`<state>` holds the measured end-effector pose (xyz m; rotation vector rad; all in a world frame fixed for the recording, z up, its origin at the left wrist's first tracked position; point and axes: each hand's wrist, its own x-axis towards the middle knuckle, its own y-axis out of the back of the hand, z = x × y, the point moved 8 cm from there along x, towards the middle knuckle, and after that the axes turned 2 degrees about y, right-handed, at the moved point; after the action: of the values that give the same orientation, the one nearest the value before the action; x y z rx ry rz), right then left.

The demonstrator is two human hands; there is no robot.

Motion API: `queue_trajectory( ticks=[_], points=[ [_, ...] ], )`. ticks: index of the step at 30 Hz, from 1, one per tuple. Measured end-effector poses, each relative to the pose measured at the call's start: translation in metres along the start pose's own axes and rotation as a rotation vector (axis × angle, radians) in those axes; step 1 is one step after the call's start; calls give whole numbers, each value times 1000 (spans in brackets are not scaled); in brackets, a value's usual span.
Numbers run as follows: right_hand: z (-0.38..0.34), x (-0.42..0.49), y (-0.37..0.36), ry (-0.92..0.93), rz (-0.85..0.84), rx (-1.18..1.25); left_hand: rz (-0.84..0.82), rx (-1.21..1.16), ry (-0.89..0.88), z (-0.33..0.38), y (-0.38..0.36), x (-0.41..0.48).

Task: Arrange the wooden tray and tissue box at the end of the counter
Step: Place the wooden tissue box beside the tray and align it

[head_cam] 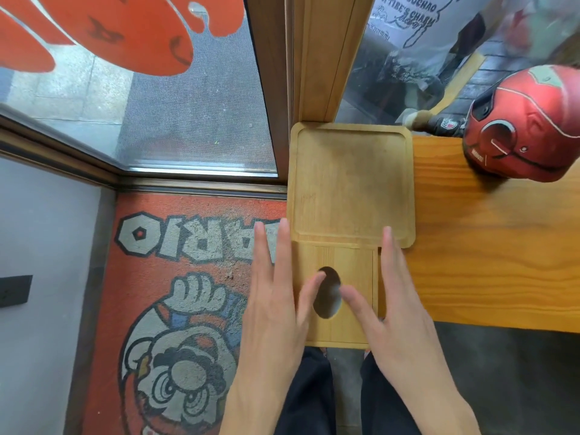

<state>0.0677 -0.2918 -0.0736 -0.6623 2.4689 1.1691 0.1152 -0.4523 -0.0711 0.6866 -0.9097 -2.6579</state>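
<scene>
A square wooden tray (351,183) lies flat at the left end of the wooden counter (489,262), its far edge against a wooden post. Touching its near edge sits the wooden tissue box (348,260), with a dark oval hole in its top. My left hand (276,309) lies along the box's left side with fingers straight and thumb on the top by the hole. My right hand (398,309) mirrors it on the right side, thumb also on the top. The box sits clasped between both hands.
A red helmet (527,124) rests on the counter at the far right, apart from the tray. A wooden post (323,58) and glass panes stand behind the counter. Below the counter's left end, a red cartoon doormat (188,309) covers the floor.
</scene>
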Motion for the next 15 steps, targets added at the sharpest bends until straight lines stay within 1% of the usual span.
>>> queue_trajectory(
  ticks=[2,3,4,6,10,13,15],
  points=[
    [-14,-3,13,235,96,-324,-8,268,-66,2,-2,-10],
    [-17,-5,14,320,101,-453,-26,383,-79,1,-4,-15],
    [-16,-5,12,374,71,-549,-53,462,-86,0,-7,-20],
    [-13,-7,5,453,24,-666,-113,519,-95,-4,-12,-25],
    [-9,-3,1,499,8,-761,-130,559,-82,-9,-14,-20],
    [-8,0,0,499,-6,-744,-175,519,-60,-7,-13,-19],
    [-11,0,2,533,-3,-677,-181,504,-71,-4,-8,-17]
  ],
)
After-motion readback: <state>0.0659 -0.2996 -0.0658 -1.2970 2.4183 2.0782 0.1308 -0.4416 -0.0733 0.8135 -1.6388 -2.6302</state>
